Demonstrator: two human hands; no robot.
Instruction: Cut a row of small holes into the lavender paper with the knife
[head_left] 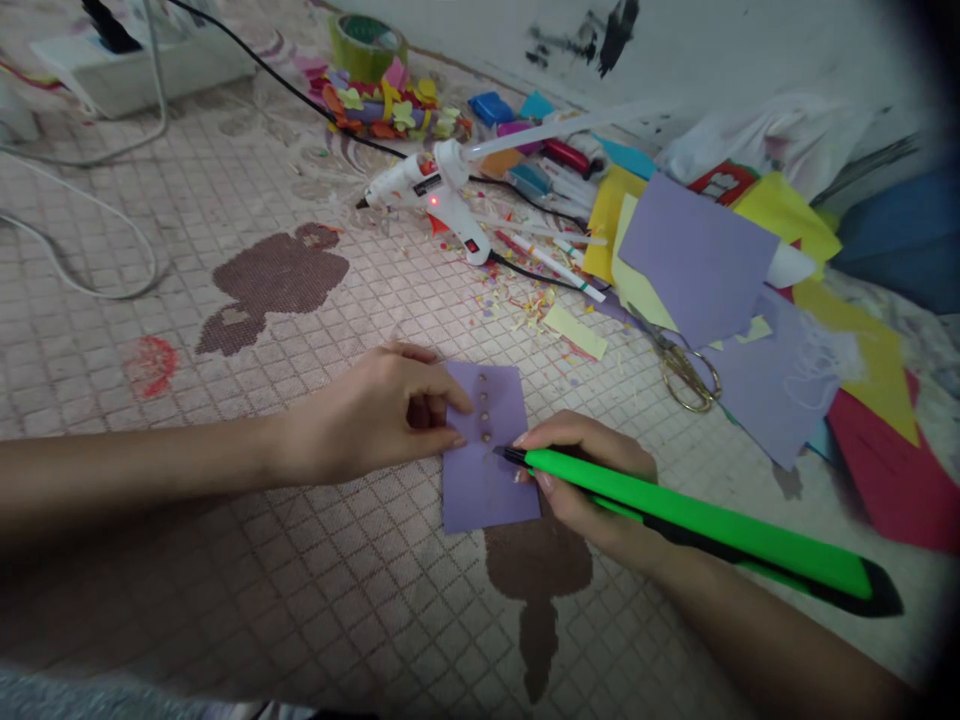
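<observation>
A small purple paper rectangle (465, 500) lies on the patterned cloth, with a vertical row of several small brownish dots; whether they are holes or beads I cannot tell. My left hand (382, 405) steadies the paper from the left, thumb and curled fingers pressing on its edge. In my right hand (592, 460) is a bright green and black utility knife (697, 505), gripped like a pen. Its black tip touches or hovers just over the paper, below the lowest dark dot. The underside of the knife is partly hidden by the fingers.
A white hot glue gun (450, 195) with a lit red light stands behind, its cord trailing right. Scissors (686, 370), colored paper sheets (697, 250) and paper scraps lie right. Green tape (367, 48) sits at the back; a power strip (142, 70) is back left.
</observation>
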